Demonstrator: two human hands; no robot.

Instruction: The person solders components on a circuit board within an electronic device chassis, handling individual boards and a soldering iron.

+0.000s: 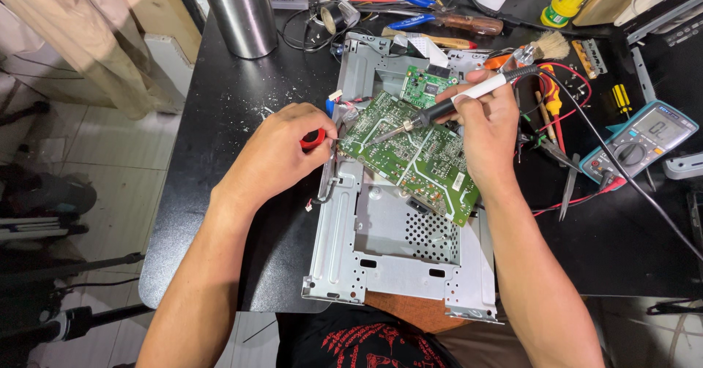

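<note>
Right grip (489, 119) holds soldering iron (447, 104); left grip (282, 152) pinches red tool (313, 138).
Hot tip at nine o'clock could slip and burn green board (410, 155).

I see a black worktable (220, 104); left of it pale tiled floor (124, 155), beige cloth (88, 38) hanging at its far-left corner, dark tripod legs (66, 265) below-left; even bright light

Two green circuit boards, large (410, 155) and small (427, 84); one soldering iron (454, 103); one multimeter (638, 139); one brush (538, 49); one steel cylinder (238, 13); one metal chassis (381, 254).
</note>
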